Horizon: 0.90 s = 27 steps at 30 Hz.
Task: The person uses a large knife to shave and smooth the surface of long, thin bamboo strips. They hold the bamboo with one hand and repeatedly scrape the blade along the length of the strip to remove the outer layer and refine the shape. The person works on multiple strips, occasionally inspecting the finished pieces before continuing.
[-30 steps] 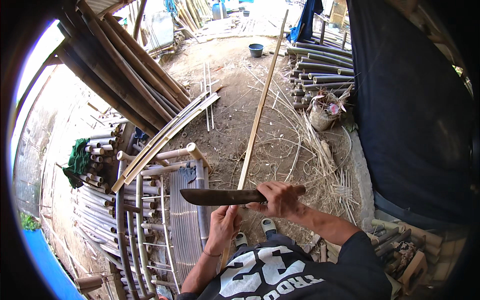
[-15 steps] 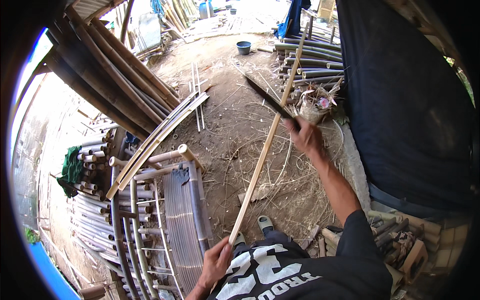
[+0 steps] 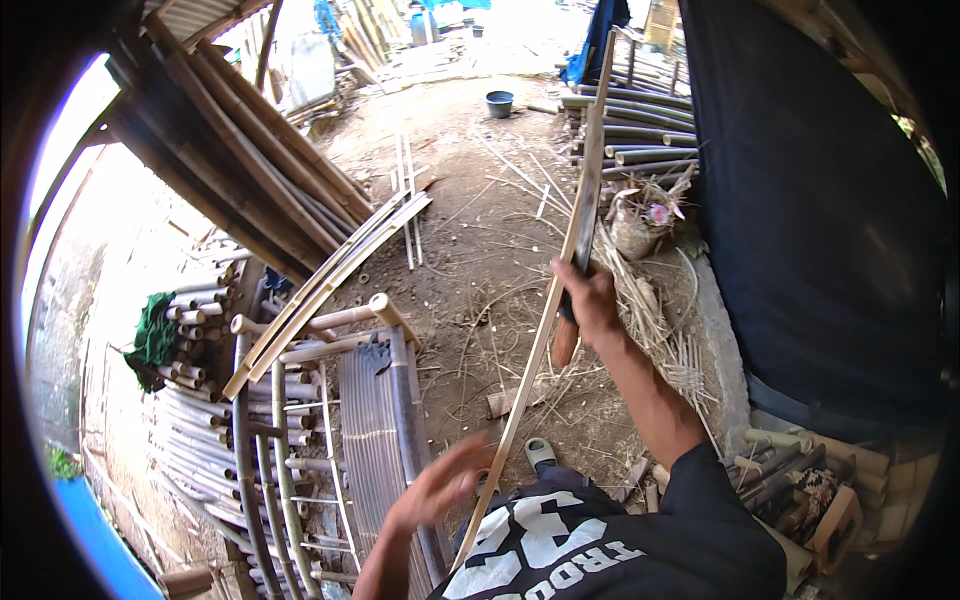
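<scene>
Two bare hands work at the near middle, below them a black shirt with pale printing. The left hand is open and slightly blurred, its fingers loosely extended toward the strip; it holds nothing, and whether a fingertip touches the strip I cannot tell. The strip, long and pale, starts at the shirt's left side and runs far and slightly right, passing just right of the left hand. A sandal shows right of it.

Farther off, the right hand is closed on the knife, its thumb against the strip. So the strip lies at the left side of this grip, with lengths reaching out both near and far. The knife's wooden handle sticks out on the near side of the fist; the dark blade points far, lying along the strip's right side.

Left of the hands is a bamboo bench with a grey rag on its far end. Beyond, split lengths lean at the left, a sack stands at the right, then stacked poles, and a bucket farthest.
</scene>
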{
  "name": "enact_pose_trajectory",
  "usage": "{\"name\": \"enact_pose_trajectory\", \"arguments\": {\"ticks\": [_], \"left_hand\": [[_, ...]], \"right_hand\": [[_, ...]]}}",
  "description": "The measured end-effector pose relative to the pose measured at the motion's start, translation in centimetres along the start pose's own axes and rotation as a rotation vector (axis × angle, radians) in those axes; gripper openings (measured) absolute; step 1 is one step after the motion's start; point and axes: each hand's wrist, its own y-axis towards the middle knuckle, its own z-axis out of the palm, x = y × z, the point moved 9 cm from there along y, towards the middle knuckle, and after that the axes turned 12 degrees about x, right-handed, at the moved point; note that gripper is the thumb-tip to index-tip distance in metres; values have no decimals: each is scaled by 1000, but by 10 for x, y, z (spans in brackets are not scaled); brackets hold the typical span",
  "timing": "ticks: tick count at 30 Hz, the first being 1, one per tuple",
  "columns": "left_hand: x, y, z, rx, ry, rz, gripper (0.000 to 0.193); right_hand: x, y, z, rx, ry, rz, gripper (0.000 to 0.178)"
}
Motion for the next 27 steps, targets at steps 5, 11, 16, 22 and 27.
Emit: {"name": "enact_pose_trajectory", "arguments": {"ticks": [5,11,16,22,27], "left_hand": [[-38,103,-49,-322,-260,233,42],[-49,81,-55,-536,-218,249,25],[-30,63,-30,-594,-47,73,36],[-28,42,-17,-590,-105,109,35],[-16,26,-1,-602,-96,3,35]], "right_hand": [[8,-42,64,267,-156,-155,32],[53,-88,80,344,-1198,-864,52],[27,-48,31,225,-991,-228,53],[61,-71,59,294,-1248,-819,53],[43,-26,5,126,-970,-218,45]]}}
